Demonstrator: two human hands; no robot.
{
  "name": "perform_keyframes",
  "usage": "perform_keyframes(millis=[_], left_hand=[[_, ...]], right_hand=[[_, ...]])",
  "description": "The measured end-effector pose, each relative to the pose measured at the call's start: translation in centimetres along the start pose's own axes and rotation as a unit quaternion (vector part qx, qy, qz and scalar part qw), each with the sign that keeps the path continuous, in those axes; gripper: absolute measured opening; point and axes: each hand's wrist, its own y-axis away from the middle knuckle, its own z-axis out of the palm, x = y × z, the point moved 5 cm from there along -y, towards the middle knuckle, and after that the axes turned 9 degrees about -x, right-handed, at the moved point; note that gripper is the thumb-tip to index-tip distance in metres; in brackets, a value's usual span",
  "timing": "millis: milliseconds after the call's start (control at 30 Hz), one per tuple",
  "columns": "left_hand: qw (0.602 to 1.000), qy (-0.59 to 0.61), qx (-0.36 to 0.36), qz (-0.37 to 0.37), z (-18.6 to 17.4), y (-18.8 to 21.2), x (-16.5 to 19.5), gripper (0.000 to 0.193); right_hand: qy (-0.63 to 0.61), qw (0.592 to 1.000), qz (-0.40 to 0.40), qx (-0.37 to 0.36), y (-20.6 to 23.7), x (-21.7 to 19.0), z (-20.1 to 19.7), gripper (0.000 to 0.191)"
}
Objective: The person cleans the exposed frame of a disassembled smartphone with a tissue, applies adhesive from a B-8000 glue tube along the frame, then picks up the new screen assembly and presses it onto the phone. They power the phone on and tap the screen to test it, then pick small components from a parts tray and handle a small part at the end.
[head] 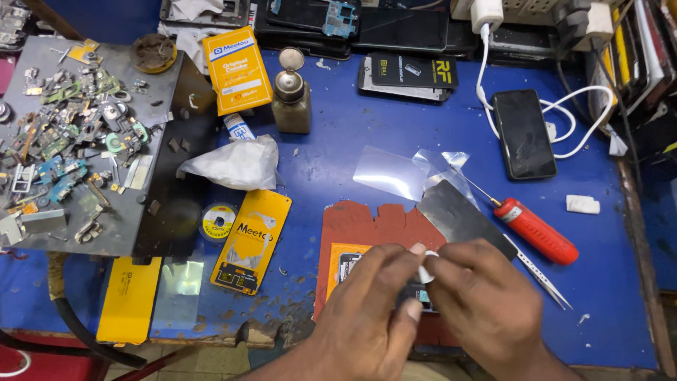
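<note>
My left hand (374, 303) and my right hand (486, 296) meet over a reddish-brown work mat (367, 222) near the table's front edge. Between their fingertips they pinch a small white piece (427, 267). Under the hands lies an opened phone (352, 264) with an orange frame, mostly hidden by them. A dark grey metal plate (458, 212) leans on the mat just beyond my right hand. A red-handled screwdriver (534, 230) and steel tweezers (541, 275) lie to the right of it.
A grey tray (141, 212) with several small phone parts fills the left. Orange packages (236, 69) (252, 240), a solder reel (218, 221), a brown dispenser bottle (291, 95), clear films (391, 173), and a black phone (523, 132) on a white cable lie on the blue table (338, 134).
</note>
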Motion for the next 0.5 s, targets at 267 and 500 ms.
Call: perform_keyframes(millis=[267, 500], left_hand=[[0.947, -0.285, 0.029, 0.144, 0.6, -1.1, 2.6, 0.065], [0.972, -0.184, -0.007, 0.144, 1.2, -0.5, 2.2, 0.059]], right_hand=[[-0.684, 0.716, 0.143, 0.005, 3.4, 7.9, 4.4, 0.021], [-0.471, 0.881, -0.017, 0.027, 3.3, 7.4, 1.8, 0.027]])
